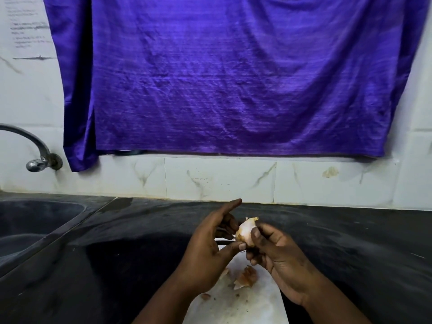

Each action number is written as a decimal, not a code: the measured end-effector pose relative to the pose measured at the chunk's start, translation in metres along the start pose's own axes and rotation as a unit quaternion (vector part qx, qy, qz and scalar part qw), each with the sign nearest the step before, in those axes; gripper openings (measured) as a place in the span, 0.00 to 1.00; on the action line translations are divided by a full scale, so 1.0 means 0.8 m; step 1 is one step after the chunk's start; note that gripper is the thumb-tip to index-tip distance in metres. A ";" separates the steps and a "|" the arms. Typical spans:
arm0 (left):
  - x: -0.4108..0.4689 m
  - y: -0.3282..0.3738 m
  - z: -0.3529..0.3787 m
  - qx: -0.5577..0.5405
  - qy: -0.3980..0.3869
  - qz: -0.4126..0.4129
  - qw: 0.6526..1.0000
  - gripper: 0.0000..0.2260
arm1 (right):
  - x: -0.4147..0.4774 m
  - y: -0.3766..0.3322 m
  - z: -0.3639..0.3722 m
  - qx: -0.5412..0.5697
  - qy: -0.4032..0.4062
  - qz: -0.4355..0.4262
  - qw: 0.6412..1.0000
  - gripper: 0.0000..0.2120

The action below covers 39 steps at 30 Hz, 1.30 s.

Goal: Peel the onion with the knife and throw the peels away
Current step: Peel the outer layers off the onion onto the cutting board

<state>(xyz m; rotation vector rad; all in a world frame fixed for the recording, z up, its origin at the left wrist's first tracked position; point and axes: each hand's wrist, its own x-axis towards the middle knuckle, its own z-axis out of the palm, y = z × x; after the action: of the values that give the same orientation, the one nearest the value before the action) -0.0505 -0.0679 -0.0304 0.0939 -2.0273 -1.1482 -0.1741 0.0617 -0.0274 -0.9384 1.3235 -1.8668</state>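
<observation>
A small, partly peeled onion (245, 231), pale with a yellowish tip, is held above the counter between both hands. My left hand (208, 249) grips it from the left, thumb under it and index finger stretched out. My right hand (275, 256) has its thumb pressed on the onion's right side and its fingers curled. A thin pale strip that looks like the knife blade (225, 240) runs from those fingers under the onion; the handle is hidden. Brown peels (246, 277) lie on a white cutting board (236, 307) below the hands.
A dark stone counter (117, 265) runs across the view. A dark sink (32, 220) is set into it at the left, under a metal tap (35, 146). White tiles (222, 178) and a hanging purple cloth (233, 78) form the back wall.
</observation>
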 end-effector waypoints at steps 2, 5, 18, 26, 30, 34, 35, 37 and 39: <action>0.000 0.000 0.000 -0.003 -0.003 -0.003 1.000 0.37 | 0.000 0.000 0.000 -0.001 0.000 -0.001 1.000 0.20; 0.000 0.000 -0.001 -0.007 -0.007 -0.001 1.000 0.36 | 0.000 0.000 0.000 -0.002 -0.001 -0.001 1.000 0.19; -0.001 0.001 0.003 -0.020 0.043 0.009 0.999 0.35 | 0.002 0.001 0.001 0.021 0.012 0.007 1.000 0.18; 0.000 0.004 0.005 -0.051 0.053 0.001 0.997 0.36 | 0.005 0.005 -0.001 0.043 0.026 -0.005 0.999 0.21; -0.002 0.006 0.007 -0.065 0.031 -0.009 0.997 0.34 | 0.008 0.005 -0.004 0.070 0.051 -0.005 0.996 0.21; -0.003 0.005 0.008 -0.054 -0.015 -0.014 0.998 0.33 | 0.010 0.006 -0.007 0.081 0.062 -0.011 0.995 0.20; -0.003 0.005 0.007 -0.052 -0.024 -0.017 0.998 0.34 | 0.011 0.007 -0.008 0.082 0.065 -0.008 0.995 0.19; -0.003 0.003 0.005 -0.045 -0.041 -0.029 0.998 0.35 | 0.012 0.007 -0.008 0.095 0.076 0.001 0.993 0.20; -0.003 0.001 0.005 -0.042 -0.059 -0.045 0.996 0.35 | 0.013 0.005 -0.012 0.124 0.088 0.005 0.988 0.21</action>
<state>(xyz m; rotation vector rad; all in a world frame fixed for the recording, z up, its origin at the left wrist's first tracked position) -0.0511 -0.0635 -0.0327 0.0768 -2.0936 -1.3204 -0.1877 0.0566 -0.0313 -0.6511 1.1561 -2.0884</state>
